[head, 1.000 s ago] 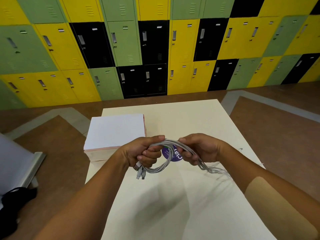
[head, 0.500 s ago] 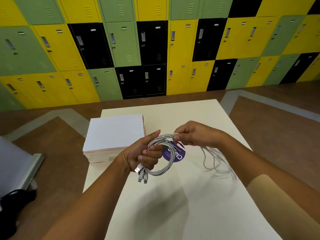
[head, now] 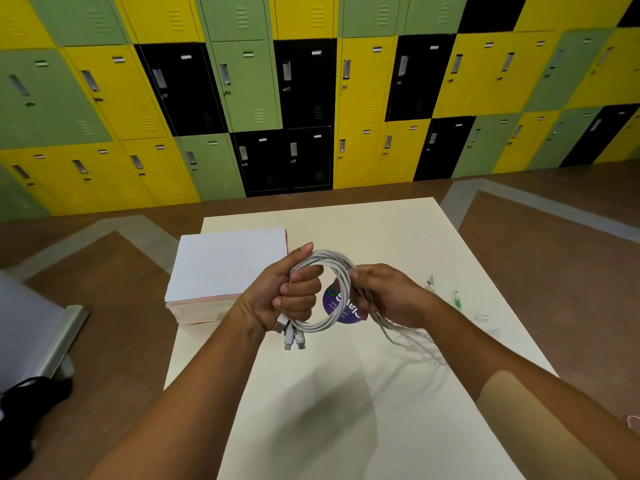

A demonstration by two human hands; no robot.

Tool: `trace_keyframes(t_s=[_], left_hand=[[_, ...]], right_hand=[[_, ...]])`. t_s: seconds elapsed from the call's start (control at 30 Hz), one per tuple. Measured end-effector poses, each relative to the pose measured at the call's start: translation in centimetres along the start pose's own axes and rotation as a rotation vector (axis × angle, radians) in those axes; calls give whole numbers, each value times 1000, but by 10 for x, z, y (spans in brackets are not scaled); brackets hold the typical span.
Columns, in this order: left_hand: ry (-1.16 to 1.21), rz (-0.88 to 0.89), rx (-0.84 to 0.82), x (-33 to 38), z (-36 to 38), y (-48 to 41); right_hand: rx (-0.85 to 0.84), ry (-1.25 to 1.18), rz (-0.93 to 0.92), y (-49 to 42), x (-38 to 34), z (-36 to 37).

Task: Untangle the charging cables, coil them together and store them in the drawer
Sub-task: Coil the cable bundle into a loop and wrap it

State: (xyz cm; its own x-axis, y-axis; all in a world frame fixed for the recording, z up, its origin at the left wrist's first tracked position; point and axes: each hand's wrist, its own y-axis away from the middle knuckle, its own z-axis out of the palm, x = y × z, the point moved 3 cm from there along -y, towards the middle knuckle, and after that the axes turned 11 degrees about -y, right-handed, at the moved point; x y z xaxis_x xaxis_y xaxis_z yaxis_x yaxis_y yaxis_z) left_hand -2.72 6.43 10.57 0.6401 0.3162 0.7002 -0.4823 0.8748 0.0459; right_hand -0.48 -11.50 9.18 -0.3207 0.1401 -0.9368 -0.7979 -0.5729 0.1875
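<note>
Two hands, the left hand [head: 277, 299] and the right hand [head: 388, 296], share one coil of white cables [head: 341, 271], with three plugs [head: 292, 336] showing at its lower end. One cream table [head: 381, 393] bears one white box [head: 225, 265] and one round purple sticker [head: 337, 306].

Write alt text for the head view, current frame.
A left hand grips a coil of white charging cables above a cream table, plugs hanging below it. The right hand holds the coil's other side, with blurred loose ends trailing down. A white box sits on the table's left, with coloured lockers behind.
</note>
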Motion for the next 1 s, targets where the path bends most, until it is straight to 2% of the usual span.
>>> trace_keyframes(t_s=[0.07, 0.17, 0.37, 0.43, 0.5, 0.57, 0.67, 0.7, 0.77, 0.9, 1.0], left_hand=[[-22, 3, -3, 4, 3, -3], [-15, -8, -7, 6, 4, -3], [33, 2, -31, 9, 2, -2], [71, 18, -34, 8, 1, -2], [95, 45, -28, 6, -2, 0], [132, 76, -35, 5, -4, -1], [176, 141, -38, 4, -1, -9], [183, 163, -26, 4, 1, -12], [201, 212, 0, 2, 2, -18], [206, 292, 78, -3, -5, -25], [211, 335, 100, -4, -9, -25]], right_hand=[[-113, -156, 157, 6, -1, -4], [-265, -309, 288, 9, -4, -11], [-293, -219, 293, 13, -14, -18], [-202, -81, 240, 10, -16, -17], [-71, 130, 111, 3, -17, -14], [94, 425, -94, -1, -15, -12], [397, 1006, -471, 3, -5, -8], [476, 1097, -551, 5, 1, -6], [559, 1152, -594, 4, 13, -4], [634, 1304, -477, 1, 24, -3], [570, 1084, -455, 7, 24, 5]])
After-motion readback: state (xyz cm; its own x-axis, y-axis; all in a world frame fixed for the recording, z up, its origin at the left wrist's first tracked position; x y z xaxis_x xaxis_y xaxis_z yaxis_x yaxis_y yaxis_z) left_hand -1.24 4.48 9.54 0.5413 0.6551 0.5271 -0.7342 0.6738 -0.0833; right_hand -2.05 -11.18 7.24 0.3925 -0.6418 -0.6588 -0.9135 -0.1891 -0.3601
